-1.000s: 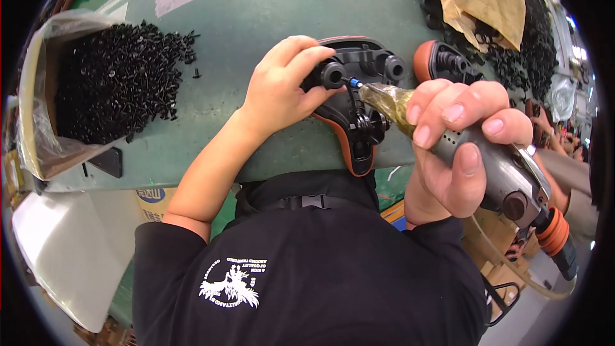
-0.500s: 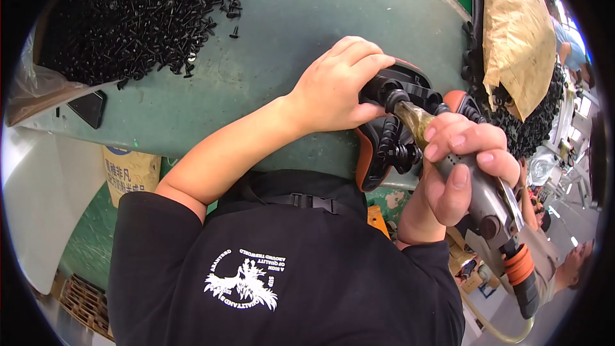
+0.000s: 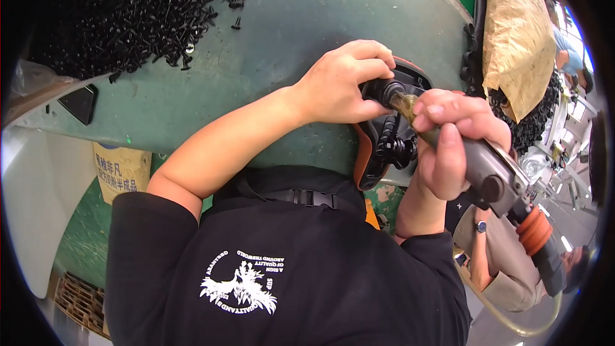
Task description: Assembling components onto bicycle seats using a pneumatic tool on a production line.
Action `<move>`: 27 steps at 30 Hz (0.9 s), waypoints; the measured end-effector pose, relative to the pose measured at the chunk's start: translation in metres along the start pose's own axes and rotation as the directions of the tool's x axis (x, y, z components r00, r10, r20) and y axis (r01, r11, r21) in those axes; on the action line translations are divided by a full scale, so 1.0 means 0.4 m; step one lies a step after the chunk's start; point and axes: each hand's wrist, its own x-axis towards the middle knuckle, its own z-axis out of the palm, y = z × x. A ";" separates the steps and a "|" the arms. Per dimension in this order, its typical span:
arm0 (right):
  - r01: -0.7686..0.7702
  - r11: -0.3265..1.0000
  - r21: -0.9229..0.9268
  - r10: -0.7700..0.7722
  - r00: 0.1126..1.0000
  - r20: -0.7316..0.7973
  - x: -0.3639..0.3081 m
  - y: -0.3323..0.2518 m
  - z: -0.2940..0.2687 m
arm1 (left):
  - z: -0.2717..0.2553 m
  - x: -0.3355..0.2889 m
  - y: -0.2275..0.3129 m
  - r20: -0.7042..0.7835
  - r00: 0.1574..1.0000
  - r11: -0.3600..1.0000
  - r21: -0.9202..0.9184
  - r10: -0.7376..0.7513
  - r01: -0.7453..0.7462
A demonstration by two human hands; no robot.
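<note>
My left hand (image 3: 346, 83) grips a black moulded part with an orange-brown edge (image 3: 364, 163) at the table's near edge, thumb and fingers around a black round piece on it. Small black ribbed, wheel-like pieces (image 3: 398, 151) sit on the part. My right hand (image 3: 458, 131) is wrapped round a grey air screwdriver (image 3: 490, 176) with an orange rear band. The tool's front end meets the round black piece beside my left fingers; its very tip is hidden there. A translucent hose (image 3: 519, 332) hangs from its rear.
A heap of black screws (image 3: 147, 19) lies on the green table (image 3: 269, 32) at far left, near a dark flat phone-like object (image 3: 80, 104). On the right, a brown paper sack (image 3: 517, 32) rests by more black parts. Another person's arm with a watch (image 3: 480, 237) is beyond my right arm.
The screwdriver's front has moved slightly left and up against the part, and its rear has swung right. My left hand keeps its grip. The other person's watch arm has come into view.
</note>
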 end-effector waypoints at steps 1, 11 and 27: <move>-0.040 0.999 -0.004 0.040 0.999 -0.010 -0.007 -0.013 0.003 | -0.003 0.002 0.003 0.015 1.000 1.000 0.004 0.018 -0.018; 0.222 0.946 0.238 -0.203 0.974 -0.101 -0.073 -0.143 -0.102 | -0.172 -0.057 0.126 0.095 0.990 0.917 0.395 -0.106 0.060; 0.340 0.843 0.417 -0.262 0.936 -0.234 -0.170 -0.204 -0.216 | -0.038 0.011 0.249 0.396 0.835 0.576 -0.604 -0.382 0.551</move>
